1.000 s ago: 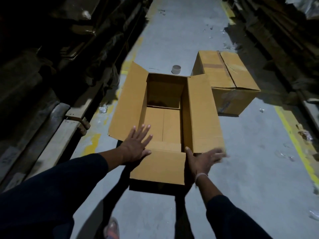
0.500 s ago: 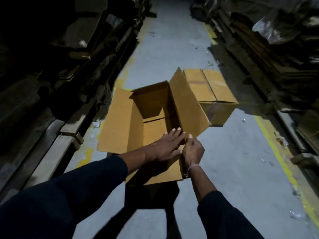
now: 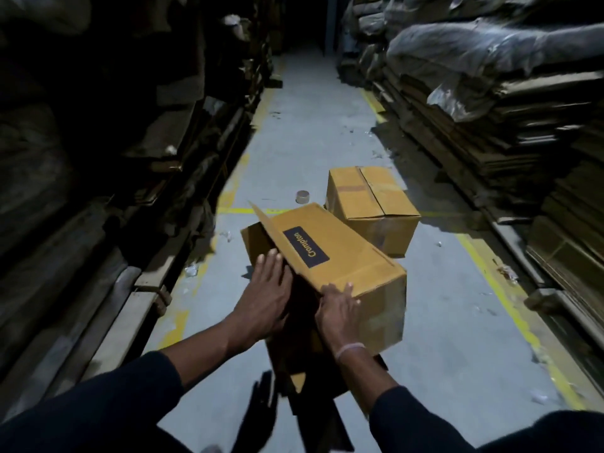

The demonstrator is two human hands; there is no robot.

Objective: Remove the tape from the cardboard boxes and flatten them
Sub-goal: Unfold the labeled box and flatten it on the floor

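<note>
- Left hand: fingers straight, flat against the open box at its flap edge.
- Right hand: grip closed over the box's near top edge, apparently thumb beneath.
- Box tilted, raised above the floor.
- Second box closed, on floor just behind; tape roll beside it.

box: matt brown cardbd (glossy dark label) | floor: rough grey concrete

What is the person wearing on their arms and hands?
Both arms are in dark, long sleeves pushed up a little from the wrists. The left hand is bare, with no glove. The right hand is bare too, with a thin, pale band round its wrist.
</note>
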